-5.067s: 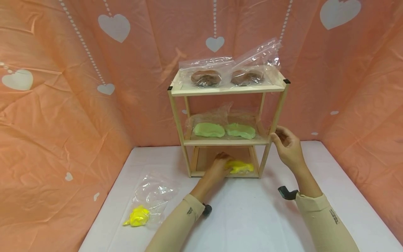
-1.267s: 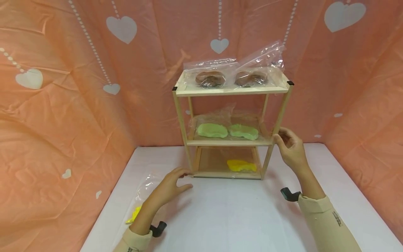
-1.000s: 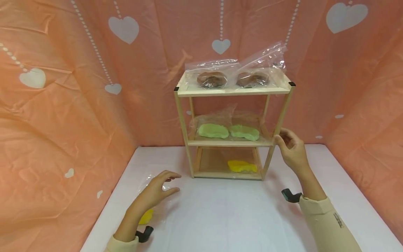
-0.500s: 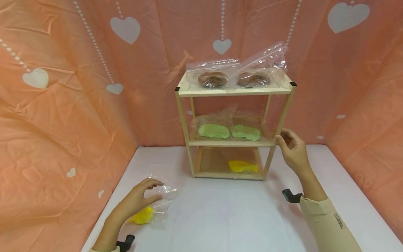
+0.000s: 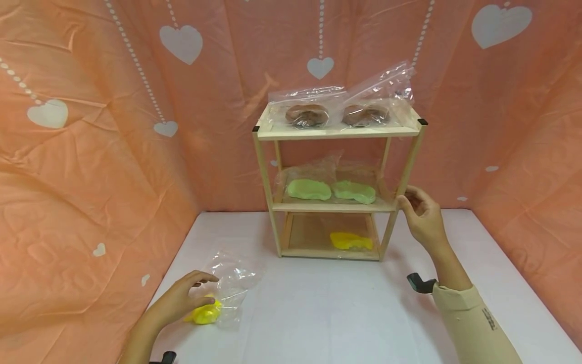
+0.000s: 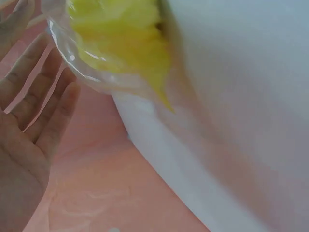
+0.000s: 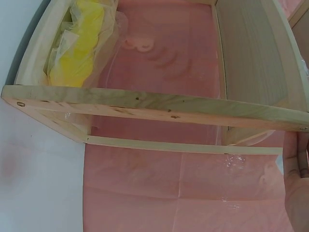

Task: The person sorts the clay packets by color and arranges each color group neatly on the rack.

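On the table's left side lies a yellow lump (image 5: 206, 312) in a clear plastic bag (image 5: 234, 283). My left hand (image 5: 175, 301) hovers over and beside it, thumb and fingers apart, holding nothing. In the left wrist view the fingers of the left hand (image 6: 29, 121) are extended near the bagged yellow lump (image 6: 116, 38); whether they touch the bag I cannot tell. My right hand (image 5: 423, 217) pinches the right front post of a three-tier wooden shelf (image 5: 334, 207) at middle-tier height. A bagged yellow lump (image 5: 351, 241) rests on the bottom tier's right side.
Two pale green lumps (image 5: 309, 189) in clear bags lie on the middle tier. Two brown lumps (image 5: 306, 116) in clear zip bags sit on top. An orange-pink cloth (image 5: 218, 151) with white hearts surrounds the white tabletop (image 5: 318, 303) at the back and sides.
My left hand has left the yellow lump on the bottom tier and moved left and nearer, over to the bagged lump on the table. My right hand has kept its hold on the post.
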Motion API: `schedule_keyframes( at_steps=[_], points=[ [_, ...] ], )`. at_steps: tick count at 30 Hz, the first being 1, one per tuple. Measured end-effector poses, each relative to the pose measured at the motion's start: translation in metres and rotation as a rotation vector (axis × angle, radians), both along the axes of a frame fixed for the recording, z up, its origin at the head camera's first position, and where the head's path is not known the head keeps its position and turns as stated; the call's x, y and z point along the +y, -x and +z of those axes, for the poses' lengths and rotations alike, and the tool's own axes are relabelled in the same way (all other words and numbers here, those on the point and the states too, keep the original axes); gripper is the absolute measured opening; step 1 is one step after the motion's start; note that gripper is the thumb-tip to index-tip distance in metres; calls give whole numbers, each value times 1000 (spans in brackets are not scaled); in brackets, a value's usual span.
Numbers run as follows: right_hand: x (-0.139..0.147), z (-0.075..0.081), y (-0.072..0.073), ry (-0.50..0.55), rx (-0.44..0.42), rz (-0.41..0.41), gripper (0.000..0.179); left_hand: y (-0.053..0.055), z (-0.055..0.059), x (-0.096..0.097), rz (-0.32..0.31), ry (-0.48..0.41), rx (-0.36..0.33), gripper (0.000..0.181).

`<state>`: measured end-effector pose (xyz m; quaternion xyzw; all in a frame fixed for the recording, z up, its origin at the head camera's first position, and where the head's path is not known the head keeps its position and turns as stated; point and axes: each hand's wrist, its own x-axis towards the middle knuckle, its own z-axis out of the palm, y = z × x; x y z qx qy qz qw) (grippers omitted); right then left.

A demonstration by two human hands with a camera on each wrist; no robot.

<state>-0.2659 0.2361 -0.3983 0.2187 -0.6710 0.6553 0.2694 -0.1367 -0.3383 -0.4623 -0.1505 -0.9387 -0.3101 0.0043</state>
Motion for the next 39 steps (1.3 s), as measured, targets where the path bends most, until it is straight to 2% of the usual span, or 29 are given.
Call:
schedule_keyframes(
  at_steps=[13, 21, 27, 34, 39],
  points=[
    [2, 0, 0, -1, -4, 2, 26, -6, -10, -20, -68, -6, -63, 52],
    [1, 0, 1, -5, -3, -5, 26, -6, -9, -24, -58, 11, -172, 61],
    [0, 0, 0, -20, -6, -15, 25, -8, -11, -26, -66, 44, -198, 62],
    [0, 0, 0, -17, -9, -3, 25, -9, -10, -29, -59, -10, -304, 67],
    [1, 0, 0, -37, -9, -7, 25, -7, -11, -29, -58, -18, -307, 64]
  ],
)
